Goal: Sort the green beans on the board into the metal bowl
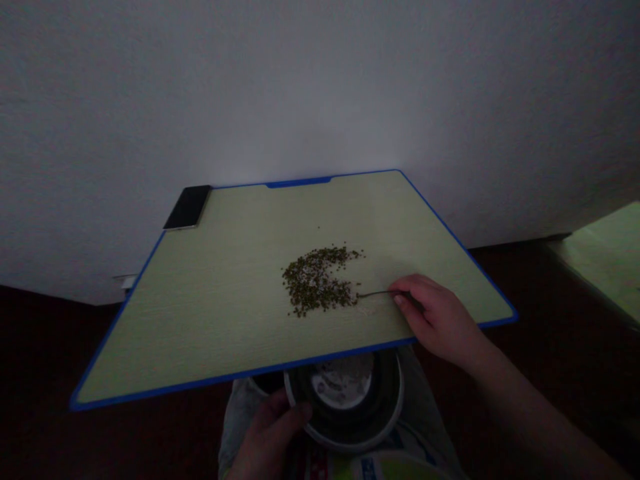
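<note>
A loose pile of small green beans (pixel 305 293), like mung beans, lies spread on the pale tabletop (pixel 210 320), with paler grains mixed in at its middle. My right hand (pixel 435 317) pinches a thin metal utensil (pixel 377 293) whose tip reaches the right edge of the pile; the shape of that tip is too small to make out. Below the table's front edge, my left hand (pixel 273 427) grips the left rim of a round metal bowl (pixel 350 437). Something pale and shiny shows on the bowl's bottom. The table edge hides the bowl's far rim.
A dark phone (pixel 189 208) lies at the table's back left corner. Blue edging (pixel 460 247) runs round the tabletop, which stands against a grey wall (pixel 320 87). My legs (pixel 425 400) are under the front edge. One stray bean lies behind the pile.
</note>
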### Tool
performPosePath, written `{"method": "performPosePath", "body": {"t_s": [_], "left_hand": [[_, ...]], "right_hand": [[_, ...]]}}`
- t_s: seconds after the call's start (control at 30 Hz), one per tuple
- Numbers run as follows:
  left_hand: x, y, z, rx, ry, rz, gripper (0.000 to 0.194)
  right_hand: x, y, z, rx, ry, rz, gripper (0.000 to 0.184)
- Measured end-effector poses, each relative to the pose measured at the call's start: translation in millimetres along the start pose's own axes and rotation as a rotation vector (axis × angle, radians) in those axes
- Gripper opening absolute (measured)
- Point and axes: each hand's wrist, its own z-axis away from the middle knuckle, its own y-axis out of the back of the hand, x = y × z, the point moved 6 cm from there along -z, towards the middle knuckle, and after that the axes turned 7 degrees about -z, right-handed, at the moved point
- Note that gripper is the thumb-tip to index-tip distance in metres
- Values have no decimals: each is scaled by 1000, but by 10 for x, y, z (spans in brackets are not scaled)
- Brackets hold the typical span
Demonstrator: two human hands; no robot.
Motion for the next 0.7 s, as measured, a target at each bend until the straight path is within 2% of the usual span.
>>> {"method": "performPosePath", "body": {"t_s": [0.1, 0.27, 0.4, 0.7], "left_hand": [[9, -30, 9, -44, 6, 20, 22], [21, -4, 19, -11, -10, 22, 25], [21, -6, 16, -38, -12, -20, 24], [-24, -8, 4, -24, 15, 52, 19]], "right_hand": [[-3, -25, -13, -15, 6, 0, 15], [-17, -26, -8, -32, 19, -11, 15], [-23, -9, 12, -34, 14, -20, 14], [-46, -50, 11, -36, 32, -25, 14]]}}
